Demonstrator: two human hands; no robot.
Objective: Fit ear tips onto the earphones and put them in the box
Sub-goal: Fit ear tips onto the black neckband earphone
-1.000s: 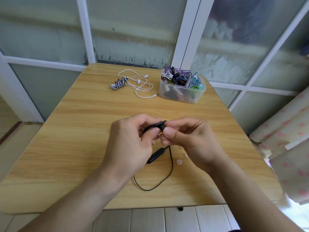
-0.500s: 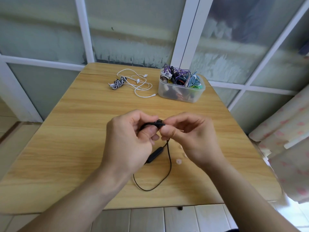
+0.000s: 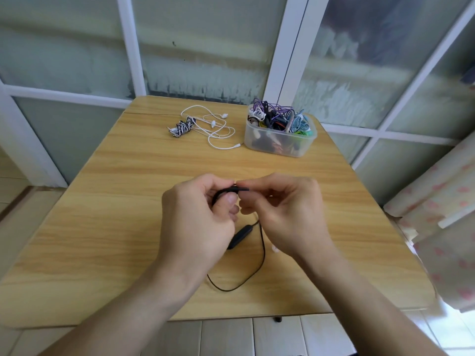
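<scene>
My left hand (image 3: 198,224) and right hand (image 3: 285,214) meet above the worktop (image 3: 115,227), both pinching the black earphone (image 3: 231,190); the box (image 3: 279,136) sits far back.

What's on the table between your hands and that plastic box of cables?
Nothing: the head view shows only bare wooden table between the hands, left hand and right hand, and the plastic box. The white earphones lie left of the box.

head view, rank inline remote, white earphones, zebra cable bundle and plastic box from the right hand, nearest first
From the right hand:
1. inline remote, just left, below it
2. plastic box, far right
3. white earphones, far middle
4. zebra cable bundle, far left
</scene>
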